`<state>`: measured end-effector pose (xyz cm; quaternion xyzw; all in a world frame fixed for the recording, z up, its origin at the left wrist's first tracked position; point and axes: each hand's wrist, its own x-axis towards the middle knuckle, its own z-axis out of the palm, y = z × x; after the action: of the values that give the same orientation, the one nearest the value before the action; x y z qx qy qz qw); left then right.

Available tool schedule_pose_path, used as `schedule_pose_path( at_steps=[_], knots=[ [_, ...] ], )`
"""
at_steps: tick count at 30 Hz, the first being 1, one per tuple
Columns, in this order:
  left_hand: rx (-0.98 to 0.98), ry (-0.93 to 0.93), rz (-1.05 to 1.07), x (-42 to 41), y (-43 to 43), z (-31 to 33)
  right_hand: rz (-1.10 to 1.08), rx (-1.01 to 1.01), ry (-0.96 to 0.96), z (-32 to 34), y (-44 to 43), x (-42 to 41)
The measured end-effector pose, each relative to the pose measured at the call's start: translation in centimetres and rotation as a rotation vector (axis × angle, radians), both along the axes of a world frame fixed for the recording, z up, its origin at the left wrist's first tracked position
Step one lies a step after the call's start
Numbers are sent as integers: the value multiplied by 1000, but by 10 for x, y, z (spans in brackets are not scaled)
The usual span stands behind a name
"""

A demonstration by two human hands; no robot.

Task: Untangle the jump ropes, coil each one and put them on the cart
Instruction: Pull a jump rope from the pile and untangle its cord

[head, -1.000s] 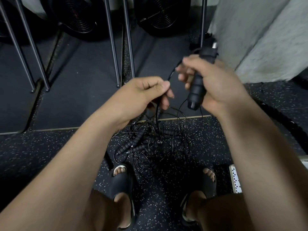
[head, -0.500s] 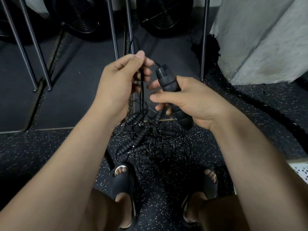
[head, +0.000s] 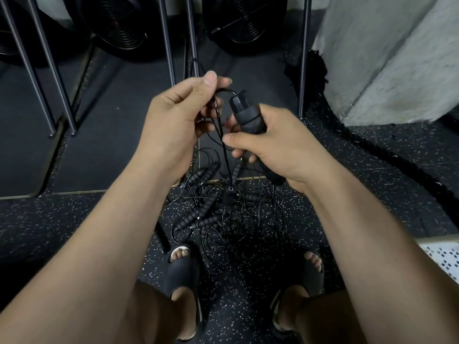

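At the far left, thin round metal legs stood on a smooth dark mat, with the ringed wire grille of a black fan behind them. The left hand was held up above the floor, thumb and curled fingers pinching a thin glossy black cord that arched over from the handle and hung straight down. Just beside it, the right hand was wrapped round a thick matte black handle, whose faceted cap poked out of the fist. Below both hands the tangled jump ropes lay heaped on the speckled rubber floor between black slides, with ridged foam grips and wiry loops crossing every way. To the right, a thick braided rope ran past a rough grey concrete pillar.
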<state>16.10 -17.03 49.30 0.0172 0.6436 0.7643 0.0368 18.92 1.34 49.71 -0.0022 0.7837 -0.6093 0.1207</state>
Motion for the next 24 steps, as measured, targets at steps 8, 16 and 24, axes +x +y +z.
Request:
schedule_pose_path(
  at_steps=[8,16,24],
  knots=[
    [-28,3,102,0,-1,-2,116,-31,-38,9,0,4],
    [-302,-182,-112,-1,3,-8,-58,-479,41,24,5,0],
    [-481,-246,-571,15,10,-6,-260,-768,26,26,24,-11]
  ],
)
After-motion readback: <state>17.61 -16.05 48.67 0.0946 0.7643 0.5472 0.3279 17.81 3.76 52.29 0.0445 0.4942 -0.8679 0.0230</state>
